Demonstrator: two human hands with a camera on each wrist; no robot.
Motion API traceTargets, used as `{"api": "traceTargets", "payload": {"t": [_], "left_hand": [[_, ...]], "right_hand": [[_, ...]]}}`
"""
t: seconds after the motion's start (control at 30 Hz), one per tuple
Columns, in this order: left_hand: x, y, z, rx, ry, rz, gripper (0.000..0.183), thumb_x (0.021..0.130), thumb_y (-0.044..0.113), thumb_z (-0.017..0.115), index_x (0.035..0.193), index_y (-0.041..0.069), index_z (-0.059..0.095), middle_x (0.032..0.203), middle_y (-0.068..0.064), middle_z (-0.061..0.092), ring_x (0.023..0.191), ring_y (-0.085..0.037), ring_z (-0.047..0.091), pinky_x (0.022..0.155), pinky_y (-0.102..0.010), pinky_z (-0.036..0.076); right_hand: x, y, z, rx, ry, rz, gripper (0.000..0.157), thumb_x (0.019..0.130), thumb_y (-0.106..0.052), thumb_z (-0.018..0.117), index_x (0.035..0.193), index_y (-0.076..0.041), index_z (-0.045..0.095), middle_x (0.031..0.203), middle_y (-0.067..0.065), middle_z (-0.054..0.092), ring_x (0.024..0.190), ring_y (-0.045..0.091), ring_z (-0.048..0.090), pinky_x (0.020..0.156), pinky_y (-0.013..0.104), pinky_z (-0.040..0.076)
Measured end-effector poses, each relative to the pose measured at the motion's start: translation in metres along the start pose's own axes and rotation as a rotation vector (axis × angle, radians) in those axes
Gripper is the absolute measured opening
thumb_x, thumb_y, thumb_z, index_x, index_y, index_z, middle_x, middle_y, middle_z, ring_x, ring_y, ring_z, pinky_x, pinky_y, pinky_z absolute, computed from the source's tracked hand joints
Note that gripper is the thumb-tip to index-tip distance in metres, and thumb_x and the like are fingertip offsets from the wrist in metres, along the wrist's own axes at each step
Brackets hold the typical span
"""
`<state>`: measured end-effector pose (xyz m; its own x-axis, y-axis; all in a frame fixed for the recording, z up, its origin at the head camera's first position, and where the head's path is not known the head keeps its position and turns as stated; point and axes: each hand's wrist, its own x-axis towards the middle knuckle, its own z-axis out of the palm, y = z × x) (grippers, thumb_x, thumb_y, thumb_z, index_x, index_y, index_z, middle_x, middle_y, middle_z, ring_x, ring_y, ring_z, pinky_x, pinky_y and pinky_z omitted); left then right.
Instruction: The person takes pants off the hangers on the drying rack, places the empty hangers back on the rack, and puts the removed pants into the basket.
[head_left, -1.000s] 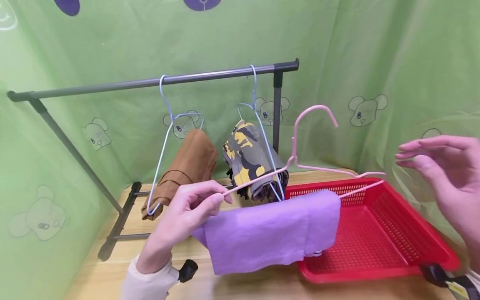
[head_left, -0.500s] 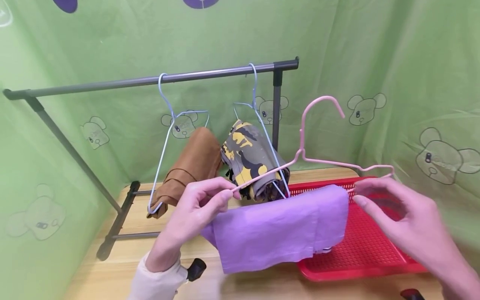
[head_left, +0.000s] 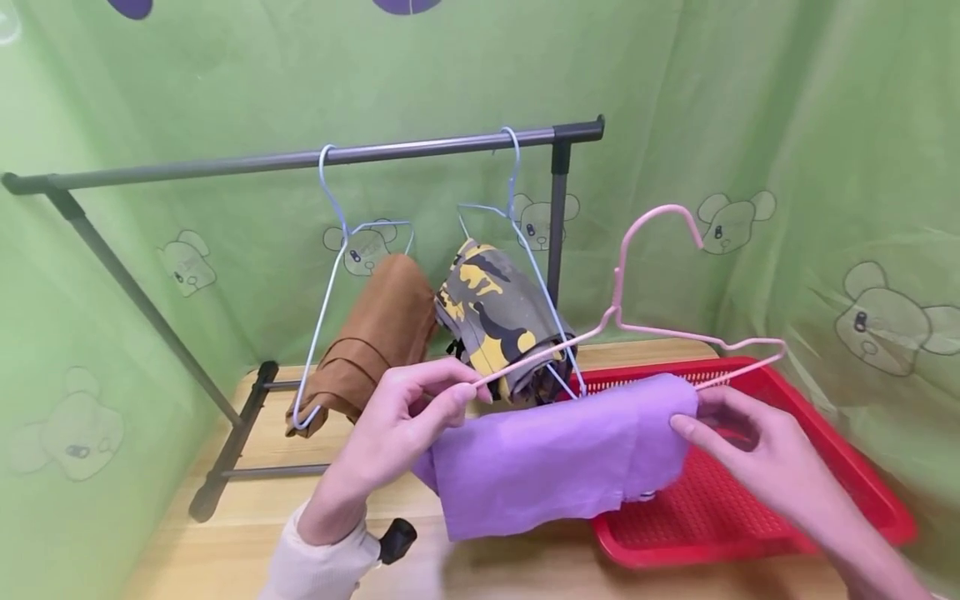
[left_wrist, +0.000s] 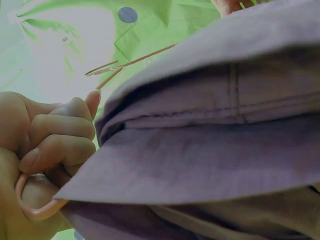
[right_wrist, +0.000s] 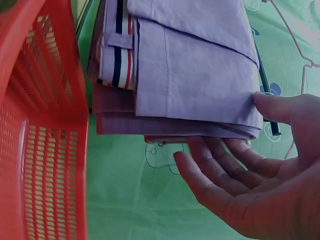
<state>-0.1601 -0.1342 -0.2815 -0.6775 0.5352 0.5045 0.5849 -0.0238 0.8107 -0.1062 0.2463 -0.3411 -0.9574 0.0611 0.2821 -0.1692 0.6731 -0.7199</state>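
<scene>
My left hand (head_left: 412, 417) grips the left arm of a pink hanger (head_left: 618, 287), whose hook stands up. Folded purple trousers (head_left: 558, 462) drape over the hanger's lower bar. At their right end, my right hand (head_left: 757, 442) pinches the fold, thumb in front and fingers behind. The right wrist view shows the thumb (right_wrist: 272, 106) on the edge of the cloth and a striped strip with a loop (right_wrist: 120, 42) inside the fold. In the left wrist view, curled fingers (left_wrist: 62, 127) hold the bent end of the hanger beside the cloth.
A grey rack (head_left: 225, 168) stands behind, bearing two blue hangers, one with a rolled brown garment (head_left: 375, 333), the other with a camouflage garment (head_left: 498, 321). The red basket (head_left: 840, 467) sits at the right on a wooden table (head_left: 405, 575). Green curtain surrounds everything.
My right hand has come in from the far right, first to the hanger's lower bar, then onto the trousers' right end. The hanger and trousers have shifted slightly right.
</scene>
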Motion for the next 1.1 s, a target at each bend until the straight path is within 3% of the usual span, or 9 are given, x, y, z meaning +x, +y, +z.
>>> {"api": "traceTargets", "payload": {"t": [0.13, 0.3, 0.5, 0.67, 0.77, 0.93, 1.1], "left_hand": [[-0.003, 0.001, -0.003, 0.015, 0.007, -0.001, 0.017, 0.103, 0.002, 0.056, 0.103, 0.004, 0.073, 0.069, 0.000, 0.050, 0.058, -0.014, 0.043, 0.047, -0.027, 0.033], [-0.004, 0.001, -0.003, 0.023, 0.025, 0.002, 0.017, 0.103, 0.002, 0.056, 0.102, 0.004, 0.073, 0.067, 0.000, 0.048, 0.057, -0.014, 0.042, 0.047, -0.027, 0.032], [-0.005, -0.001, -0.003, 0.084, 0.095, -0.021, 0.016, 0.103, 0.005, 0.058, 0.102, 0.004, 0.073, 0.068, -0.003, 0.054, 0.057, -0.012, 0.046, 0.048, -0.026, 0.037], [-0.004, 0.001, -0.002, 0.086, 0.103, -0.018, 0.016, 0.103, 0.005, 0.058, 0.102, 0.005, 0.074, 0.068, -0.004, 0.054, 0.057, -0.012, 0.046, 0.048, -0.026, 0.037], [-0.003, 0.002, -0.001, 0.085, 0.094, -0.009, 0.016, 0.103, 0.004, 0.058, 0.102, 0.004, 0.074, 0.067, -0.004, 0.053, 0.057, -0.012, 0.045, 0.047, -0.027, 0.037], [-0.003, 0.004, -0.002, 0.066, 0.065, -0.002, 0.016, 0.103, 0.003, 0.057, 0.102, 0.003, 0.073, 0.068, -0.005, 0.053, 0.058, -0.012, 0.046, 0.048, -0.026, 0.037], [-0.003, 0.004, -0.001, 0.057, 0.032, 0.007, 0.017, 0.102, 0.001, 0.056, 0.102, 0.003, 0.072, 0.070, -0.003, 0.054, 0.057, -0.013, 0.046, 0.047, -0.026, 0.037]], "right_hand": [[0.001, 0.000, 0.008, 0.028, 0.018, 0.010, 0.034, 0.092, -0.023, 0.080, 0.120, -0.008, 0.069, 0.106, 0.005, 0.073, 0.092, -0.009, 0.064, 0.073, 0.011, 0.053], [-0.001, -0.004, 0.020, 0.058, 0.007, -0.023, 0.044, 0.090, -0.019, 0.082, 0.127, -0.004, 0.063, 0.113, 0.012, 0.070, 0.093, -0.010, 0.064, 0.073, 0.013, 0.054], [-0.007, -0.008, 0.029, 0.112, 0.116, -0.055, 0.048, 0.085, -0.012, 0.086, 0.125, -0.006, 0.060, 0.107, -0.004, 0.069, 0.096, -0.007, 0.065, 0.077, 0.011, 0.053], [-0.011, -0.008, 0.029, 0.059, 0.126, -0.031, 0.042, 0.086, -0.018, 0.086, 0.122, -0.010, 0.065, 0.104, -0.002, 0.068, 0.092, -0.008, 0.064, 0.072, 0.011, 0.054], [-0.013, -0.006, 0.024, 0.088, 0.056, -0.013, 0.039, 0.090, -0.018, 0.082, 0.124, -0.009, 0.067, 0.102, -0.005, 0.070, 0.091, -0.004, 0.067, 0.072, 0.015, 0.056], [-0.007, -0.001, 0.015, 0.258, -0.161, 0.030, 0.045, 0.101, -0.014, 0.066, 0.142, 0.001, 0.055, 0.110, -0.007, 0.071, 0.098, 0.006, 0.069, 0.079, 0.022, 0.057], [-0.001, 0.001, 0.016, 0.373, -0.243, 0.034, 0.024, 0.103, -0.010, 0.060, 0.125, -0.004, 0.067, 0.103, 0.001, 0.074, 0.092, 0.016, 0.070, 0.077, 0.029, 0.058]]}}
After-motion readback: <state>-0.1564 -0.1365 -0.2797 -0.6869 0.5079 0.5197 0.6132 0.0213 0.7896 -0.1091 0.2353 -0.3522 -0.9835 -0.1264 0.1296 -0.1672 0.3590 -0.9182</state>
